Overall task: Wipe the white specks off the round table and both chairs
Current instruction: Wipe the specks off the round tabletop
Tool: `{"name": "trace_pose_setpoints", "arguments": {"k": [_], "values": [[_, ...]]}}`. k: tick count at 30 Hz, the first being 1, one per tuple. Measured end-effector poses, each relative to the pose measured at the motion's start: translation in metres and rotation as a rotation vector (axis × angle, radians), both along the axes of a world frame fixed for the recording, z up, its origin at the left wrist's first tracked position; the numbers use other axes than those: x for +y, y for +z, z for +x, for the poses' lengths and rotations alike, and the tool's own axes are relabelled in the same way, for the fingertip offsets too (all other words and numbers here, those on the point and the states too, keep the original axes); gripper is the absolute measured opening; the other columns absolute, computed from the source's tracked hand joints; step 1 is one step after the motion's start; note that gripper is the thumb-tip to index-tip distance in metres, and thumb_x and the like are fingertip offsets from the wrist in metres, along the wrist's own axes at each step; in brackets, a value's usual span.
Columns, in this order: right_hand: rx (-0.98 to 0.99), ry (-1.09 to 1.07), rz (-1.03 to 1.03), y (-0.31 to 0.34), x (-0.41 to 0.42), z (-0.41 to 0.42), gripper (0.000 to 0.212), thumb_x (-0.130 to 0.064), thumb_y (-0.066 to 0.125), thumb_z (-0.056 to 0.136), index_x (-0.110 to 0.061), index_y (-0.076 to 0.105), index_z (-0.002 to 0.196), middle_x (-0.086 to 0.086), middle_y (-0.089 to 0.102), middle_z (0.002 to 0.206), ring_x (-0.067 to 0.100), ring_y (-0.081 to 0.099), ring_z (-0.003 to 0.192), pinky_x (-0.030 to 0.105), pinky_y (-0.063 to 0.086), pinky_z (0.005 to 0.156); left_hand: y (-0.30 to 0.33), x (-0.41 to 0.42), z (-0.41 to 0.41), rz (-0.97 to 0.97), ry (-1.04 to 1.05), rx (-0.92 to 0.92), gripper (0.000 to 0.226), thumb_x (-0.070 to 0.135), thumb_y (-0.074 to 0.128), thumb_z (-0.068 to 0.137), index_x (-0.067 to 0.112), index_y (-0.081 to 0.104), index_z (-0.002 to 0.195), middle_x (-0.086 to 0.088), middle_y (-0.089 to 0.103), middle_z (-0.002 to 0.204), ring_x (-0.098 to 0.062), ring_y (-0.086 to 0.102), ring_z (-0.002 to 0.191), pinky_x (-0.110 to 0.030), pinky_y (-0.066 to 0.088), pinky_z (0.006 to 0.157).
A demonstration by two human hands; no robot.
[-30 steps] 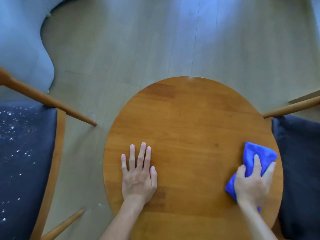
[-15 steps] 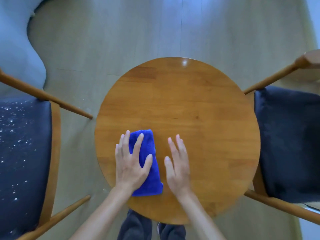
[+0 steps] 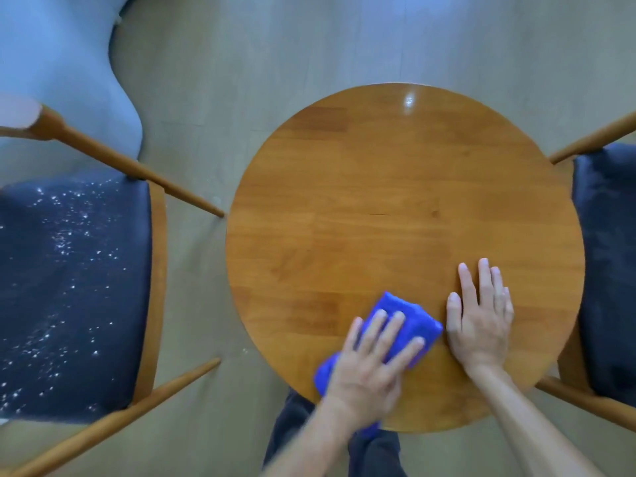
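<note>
Pressing the cloth (image 3: 409,325) flat-fingered with my left hand (image 3: 370,366), right hand (image 3: 480,318) spread on the speck-free table (image 3: 395,201); left chair (image 3: 69,287) remains speckled.

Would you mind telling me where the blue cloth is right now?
In the head view, the blue cloth lies on the near edge of the round table, under the left hand, with the right hand flat beside it.

Pale wood floor (image 3: 309,46); grey-blue upholstery (image 3: 51,63) far left.

Soft daylight, tabletop (image 3: 406,215) glare, edges warped
</note>
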State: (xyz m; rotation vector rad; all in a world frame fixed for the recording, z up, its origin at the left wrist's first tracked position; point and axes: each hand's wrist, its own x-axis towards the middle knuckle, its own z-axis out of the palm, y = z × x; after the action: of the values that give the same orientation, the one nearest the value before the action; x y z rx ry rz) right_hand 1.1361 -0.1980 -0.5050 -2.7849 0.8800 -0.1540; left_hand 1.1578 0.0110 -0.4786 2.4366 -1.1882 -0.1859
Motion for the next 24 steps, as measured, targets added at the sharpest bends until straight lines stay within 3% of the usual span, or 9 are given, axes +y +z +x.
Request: {"name": "trace_pose_setpoints", "arguments": {"k": [2, 5, 7, 10, 14, 18, 21, 24], "values": [[-0.005, -0.001, 0.011, 0.002, 0.002, 0.000, 0.053, -0.031, 0.032, 0.096, -0.011, 0.047, 0.143, 0.014, 0.032, 0.156, 0.031, 0.025, 0.145, 0.048, 0.018, 0.116, -0.003, 0.048, 0.053, 0.002, 0.068, -0.045, 0.065, 0.021, 0.061, 0.075, 0.023, 0.050, 0.139, -0.014, 0.036, 0.151, -0.035, 0.031, 0.140, -0.056, 0.038, 0.103], [-0.004, -0.013, 0.005, 0.002, 0.003, 0.001, 0.053, -0.031, 0.032, 0.097, -0.011, 0.046, 0.144, 0.014, 0.030, 0.157, 0.030, 0.023, 0.146, 0.049, 0.017, 0.117, -0.004, 0.118, 0.144, 0.023, 0.347, -0.066, 0.058, 0.019, 0.054, 0.081, 0.013, 0.049, 0.139, -0.021, 0.034, 0.150, -0.041, 0.029, 0.139, -0.057, 0.034, 0.107], [-0.004, -0.013, -0.004, 0.002, 0.004, 0.001, 0.053, -0.030, 0.032, 0.097, -0.011, 0.045, 0.144, 0.014, 0.030, 0.157, 0.029, 0.022, 0.146, 0.048, 0.017, 0.117, -0.002, 0.134, 0.165, 0.044, 0.429, -0.038, 0.055, 0.021, 0.049, 0.085, 0.009, 0.047, 0.138, -0.022, 0.032, 0.150, -0.043, 0.027, 0.138, -0.054, 0.029, 0.111], [0.005, -0.033, 0.005, 0.001, 0.002, 0.001, 0.052, -0.030, 0.033, 0.096, -0.013, 0.046, 0.143, 0.012, 0.030, 0.157, 0.028, 0.022, 0.146, 0.047, 0.016, 0.118, -0.007, 0.118, 0.127, 0.054, 0.447, -0.074, 0.053, 0.020, 0.048, 0.086, 0.007, 0.049, 0.137, -0.024, 0.031, 0.150, -0.043, 0.026, 0.139, -0.050, 0.026, 0.115], [-0.020, -0.027, 0.074, 0.004, 0.001, 0.002, 0.052, -0.031, 0.036, 0.094, -0.014, 0.047, 0.143, 0.012, 0.032, 0.156, 0.027, 0.022, 0.146, 0.042, 0.011, 0.119, -0.006, 0.068, -0.003, 0.032, 0.322, -0.043, 0.055, 0.020, 0.053, 0.083, 0.011, 0.048, 0.137, -0.023, 0.031, 0.150, -0.044, 0.029, 0.139, -0.051, 0.032, 0.110], [-0.146, -0.042, 0.406, 0.018, -0.012, 0.000, 0.053, -0.031, 0.029, 0.094, -0.014, 0.053, 0.138, 0.006, 0.034, 0.156, 0.018, 0.021, 0.147, 0.041, 0.015, 0.120, -0.001, -0.025, -0.104, 0.063, 0.206, 0.092, 0.068, 0.019, 0.068, 0.075, 0.019, 0.045, 0.139, -0.019, 0.034, 0.149, -0.042, 0.036, 0.136, -0.055, 0.042, 0.099], [-0.316, -0.174, 0.649, 0.046, -0.025, -0.017, 0.049, -0.027, 0.031, 0.096, -0.015, 0.052, 0.139, -0.002, 0.035, 0.155, 0.007, 0.026, 0.145, 0.025, 0.021, 0.118, 0.009, -0.108, -0.114, 0.089, 0.327, 0.215, 0.062, 0.023, 0.060, 0.085, 0.022, 0.039, 0.143, -0.018, 0.030, 0.151, -0.039, 0.034, 0.137, -0.053, 0.038, 0.102], [-0.409, -0.343, 0.563, 0.068, -0.032, -0.053, 0.048, -0.026, 0.031, 0.097, -0.012, 0.051, 0.138, -0.003, 0.036, 0.154, 0.004, 0.032, 0.141, 0.024, 0.027, 0.116, 0.018, -0.169, -0.094, -0.014, 0.454, 0.335, 0.052, 0.030, 0.051, 0.094, 0.022, 0.039, 0.144, -0.016, 0.031, 0.153, -0.035, 0.029, 0.140, -0.050, 0.034, 0.106]]}}
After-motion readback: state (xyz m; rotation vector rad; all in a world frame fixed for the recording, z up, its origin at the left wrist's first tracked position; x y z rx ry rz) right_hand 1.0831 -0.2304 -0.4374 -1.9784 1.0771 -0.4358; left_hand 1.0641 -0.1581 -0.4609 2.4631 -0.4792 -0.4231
